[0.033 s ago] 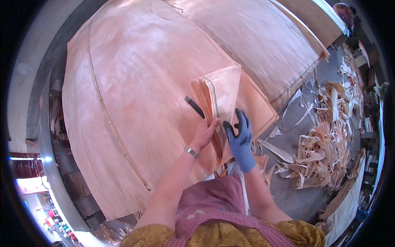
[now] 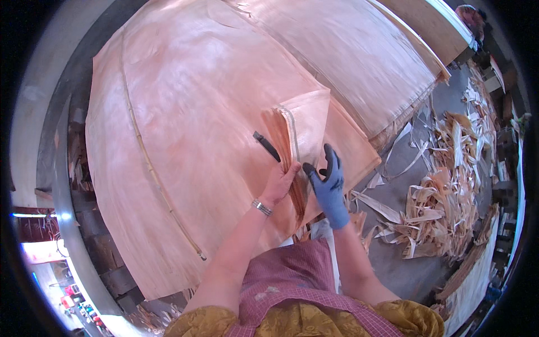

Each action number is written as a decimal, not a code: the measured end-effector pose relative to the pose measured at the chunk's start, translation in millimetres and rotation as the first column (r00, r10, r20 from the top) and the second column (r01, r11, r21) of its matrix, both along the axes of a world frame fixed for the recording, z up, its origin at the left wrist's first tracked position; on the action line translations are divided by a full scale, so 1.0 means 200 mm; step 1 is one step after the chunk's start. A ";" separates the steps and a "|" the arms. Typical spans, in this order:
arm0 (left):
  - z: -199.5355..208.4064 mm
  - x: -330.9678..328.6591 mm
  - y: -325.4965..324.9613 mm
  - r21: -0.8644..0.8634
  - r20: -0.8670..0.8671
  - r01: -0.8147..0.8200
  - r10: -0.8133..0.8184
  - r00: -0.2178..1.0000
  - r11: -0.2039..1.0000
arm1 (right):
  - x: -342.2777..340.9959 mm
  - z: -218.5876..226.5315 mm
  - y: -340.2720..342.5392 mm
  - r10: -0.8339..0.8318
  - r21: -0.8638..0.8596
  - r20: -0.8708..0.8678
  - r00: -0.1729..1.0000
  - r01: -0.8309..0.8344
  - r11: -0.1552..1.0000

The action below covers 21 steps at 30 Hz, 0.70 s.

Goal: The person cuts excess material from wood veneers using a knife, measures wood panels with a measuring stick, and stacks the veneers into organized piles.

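Note:
My bare left hand [image 2: 279, 185], with a metal-banded watch at the wrist, is closed round the turned-up edge of several thin wood veneer sheets [image 2: 307, 121]. Their layered edges fan out above the thumb. A dark, narrow, flat tool [image 2: 266, 146] sticks out past the same hand's knuckles; its other end is hidden. My right hand [image 2: 329, 188], in a blue-grey glove with dark fingertips, is just right of the folded sheets. Its fingers are apart and hold nothing. Below the fold spreads a large pinkish veneer stack [image 2: 208, 112].
A thin bamboo-like stick [image 2: 147, 160] lies along the stack's left side. Another veneer stack [image 2: 359, 62] lies at the far right. Torn veneer scraps [image 2: 443, 196] are heaped on the grey floor [image 2: 393, 269] to the right. Another person [image 2: 470, 22] is at the far right corner.
My right hand has shifted slightly, its fingers rising a little and spreading further beside the fold. The left hand keeps its hold on the sheets.

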<state>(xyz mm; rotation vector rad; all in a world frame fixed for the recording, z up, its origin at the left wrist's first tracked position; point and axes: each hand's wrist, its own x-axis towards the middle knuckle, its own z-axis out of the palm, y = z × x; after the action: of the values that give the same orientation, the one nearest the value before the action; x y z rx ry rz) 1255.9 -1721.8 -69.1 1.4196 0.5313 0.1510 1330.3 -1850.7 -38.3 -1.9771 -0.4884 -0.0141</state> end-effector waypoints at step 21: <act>0.01 0.02 -0.02 -0.009 0.042 -0.036 0.037 0.998 0.999 | -0.07 0.10 -0.06 0.084 -0.106 0.318 0.944 -0.053 0.993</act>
<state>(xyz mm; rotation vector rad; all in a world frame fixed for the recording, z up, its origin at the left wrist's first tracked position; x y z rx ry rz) 1260.0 -1725.9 -66.6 1.3965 0.5229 0.2073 1316.5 -1862.5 -18.6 -2.0599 -0.7825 -0.2784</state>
